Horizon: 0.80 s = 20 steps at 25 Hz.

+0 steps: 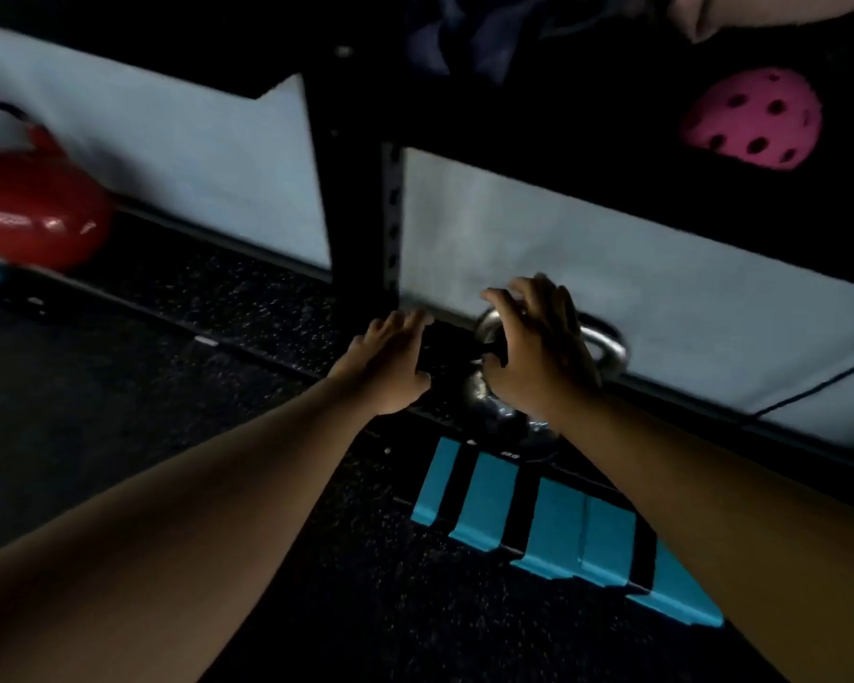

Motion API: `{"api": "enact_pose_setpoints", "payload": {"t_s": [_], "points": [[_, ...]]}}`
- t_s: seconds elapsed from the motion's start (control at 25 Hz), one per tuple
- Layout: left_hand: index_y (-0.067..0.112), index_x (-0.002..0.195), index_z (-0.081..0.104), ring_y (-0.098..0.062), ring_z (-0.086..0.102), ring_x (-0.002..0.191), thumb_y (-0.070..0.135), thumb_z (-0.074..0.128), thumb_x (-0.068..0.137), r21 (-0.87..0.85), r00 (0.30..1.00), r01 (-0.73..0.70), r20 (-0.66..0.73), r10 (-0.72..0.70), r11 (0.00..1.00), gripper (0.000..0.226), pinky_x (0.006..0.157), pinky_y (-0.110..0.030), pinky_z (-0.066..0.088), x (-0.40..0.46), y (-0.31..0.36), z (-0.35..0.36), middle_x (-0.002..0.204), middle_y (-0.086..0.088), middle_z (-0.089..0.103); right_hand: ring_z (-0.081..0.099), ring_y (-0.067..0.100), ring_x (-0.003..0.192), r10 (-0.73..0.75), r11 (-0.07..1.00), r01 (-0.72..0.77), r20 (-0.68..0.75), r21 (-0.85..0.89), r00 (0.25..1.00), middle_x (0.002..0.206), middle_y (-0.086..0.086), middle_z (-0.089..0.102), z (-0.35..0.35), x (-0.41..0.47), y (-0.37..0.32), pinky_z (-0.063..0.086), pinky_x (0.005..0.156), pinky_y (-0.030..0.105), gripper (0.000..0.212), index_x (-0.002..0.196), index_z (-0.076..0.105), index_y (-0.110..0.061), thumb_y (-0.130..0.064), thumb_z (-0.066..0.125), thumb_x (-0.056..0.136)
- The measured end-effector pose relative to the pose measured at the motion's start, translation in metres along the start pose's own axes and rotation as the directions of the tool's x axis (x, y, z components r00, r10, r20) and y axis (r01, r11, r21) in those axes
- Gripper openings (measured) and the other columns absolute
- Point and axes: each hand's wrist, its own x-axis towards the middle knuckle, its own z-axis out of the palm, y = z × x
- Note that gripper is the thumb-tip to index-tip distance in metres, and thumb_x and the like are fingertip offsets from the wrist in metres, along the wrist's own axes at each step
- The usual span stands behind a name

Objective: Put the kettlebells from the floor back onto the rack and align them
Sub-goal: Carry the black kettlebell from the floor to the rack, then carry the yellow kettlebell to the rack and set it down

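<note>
A chrome kettlebell (484, 394) stands on the dark rubber floor against the base of the black rack (361, 199), just right of its upright post. Part of its shiny handle (610, 350) shows behind my right hand (538, 352), which arches over the handle with fingers spread and not closed round it. My left hand (390, 367) lies against a small black object (444, 345) just left of the chrome bell; what that object is and whether the hand grips it are lost in the dark. A red kettlebell (30, 209), blurred, sits on the floor at far left by the wall.
A blue block with black stripes (558, 529) lies on the floor just in front of the chrome bell. A pink perforated ball (755, 120) and dark cloth (464, 37) sit on the rack shelf above. A pale wall panel (587, 268) runs behind.
</note>
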Motion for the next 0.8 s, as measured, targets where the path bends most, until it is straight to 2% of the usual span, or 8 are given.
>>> {"api": "enact_pose_setpoints", "payload": {"t_s": [0.12, 0.28, 0.44, 0.64, 0.8], "points": [[0.026, 0.136, 0.041, -0.029, 0.046, 0.126, 0.029, 0.063, 0.087, 0.037, 0.996, 0.026, 0.089, -0.029, 0.999, 0.054, 0.101, -0.047, 0.042, -0.064, -0.076, -0.006, 0.138, -0.005, 0.047, 0.042, 0.037, 0.123, -0.119, 0.993, 0.119, 0.026, 0.011, 0.993, 0.123, 0.011, 0.052, 0.021, -0.009, -0.083, 0.037, 0.105, 0.051, 0.053, 0.124, 0.051, -0.019, -0.028, 0.063, 0.074], [0.027, 0.125, 0.052, -0.025, 0.053, 0.118, 0.028, 0.061, 0.088, 0.006, 0.974, 0.143, 0.179, -0.142, 0.99, 0.038, 0.093, -0.044, 0.047, -0.168, -0.169, 0.004, 0.131, -0.001, 0.054, 0.048, 0.029, 0.113, -0.106, 0.985, 0.067, 0.258, 0.156, 0.96, 0.117, 0.004, 0.056, 0.063, -0.047, -0.186, 0.044, 0.095, 0.046, 0.039, 0.119, 0.052, -0.025, -0.03, 0.061, 0.082], [0.028, 0.119, 0.056, -0.024, 0.051, 0.119, 0.025, 0.058, 0.087, 0.013, 0.924, 0.229, 0.312, -0.222, 0.973, 0.033, 0.095, -0.045, 0.046, -0.293, -0.245, 0.035, 0.13, 0.0, 0.054, 0.049, 0.027, 0.108, -0.109, 0.978, 0.02, 0.426, 0.208, 0.898, 0.111, 0.002, 0.058, 0.103, -0.121, -0.275, 0.045, 0.089, 0.043, 0.029, 0.114, 0.054, -0.025, -0.029, 0.059, 0.086], [0.033, 0.119, 0.056, -0.029, 0.05, 0.119, 0.023, 0.056, 0.078, 0.016, 0.832, 0.334, 0.466, -0.303, 0.942, 0.042, 0.093, -0.046, 0.047, -0.409, -0.297, 0.084, 0.13, -0.002, 0.053, 0.051, 0.027, 0.104, -0.123, 0.984, 0.02, 0.584, 0.18, 0.802, 0.104, 0.002, 0.06, 0.168, -0.224, -0.33, 0.046, 0.086, 0.043, 0.023, 0.106, 0.056, -0.025, -0.027, 0.059, 0.083], [0.029, 0.123, 0.056, -0.03, 0.049, 0.125, 0.021, 0.057, 0.081, 0.053, 0.78, 0.373, 0.523, -0.344, 0.926, 0.043, 0.097, -0.041, 0.043, -0.45, -0.315, 0.148, 0.135, -0.004, 0.053, 0.053, 0.03, 0.102, -0.109, 0.984, -0.032, 0.732, 0.176, 0.673, 0.105, 0.006, 0.061, 0.24, -0.288, -0.337, 0.05, 0.083, 0.043, 0.024, 0.106, 0.058, -0.02, -0.024, 0.059, 0.082]]}}
